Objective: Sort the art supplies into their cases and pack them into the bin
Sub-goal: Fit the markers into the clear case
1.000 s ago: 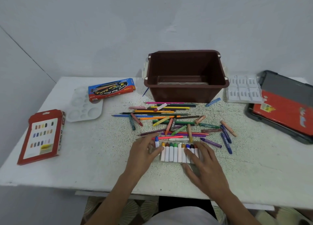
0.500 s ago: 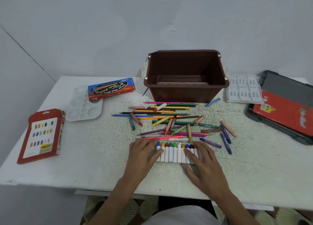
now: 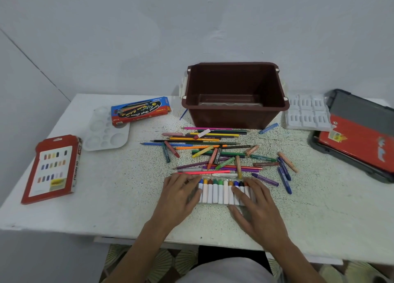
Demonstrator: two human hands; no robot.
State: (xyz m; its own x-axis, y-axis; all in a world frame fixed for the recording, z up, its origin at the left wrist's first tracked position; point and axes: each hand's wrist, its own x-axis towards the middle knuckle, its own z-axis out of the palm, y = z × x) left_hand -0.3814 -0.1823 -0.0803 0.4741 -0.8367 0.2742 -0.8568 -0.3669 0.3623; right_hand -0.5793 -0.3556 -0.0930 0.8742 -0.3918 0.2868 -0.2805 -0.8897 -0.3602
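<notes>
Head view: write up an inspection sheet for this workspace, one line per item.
Surface: white speckled table, flat and evenly lit.
Job's things: row of markers in a clear case near the front edge; loose pencils and crayons heaped behind it; brown bin at the back with something clear on its floor; red oil pastels box left; blue paint box back left; dark case right.
Clutter: white palette under the paint box's end; white insert tray beside the bin.
Grippers: left hand and right hand rest on the marker row's ends, fingers fairly straight.
Cables: nothing seen.
Surroundings: plain pale wall; patterned floor.
</notes>
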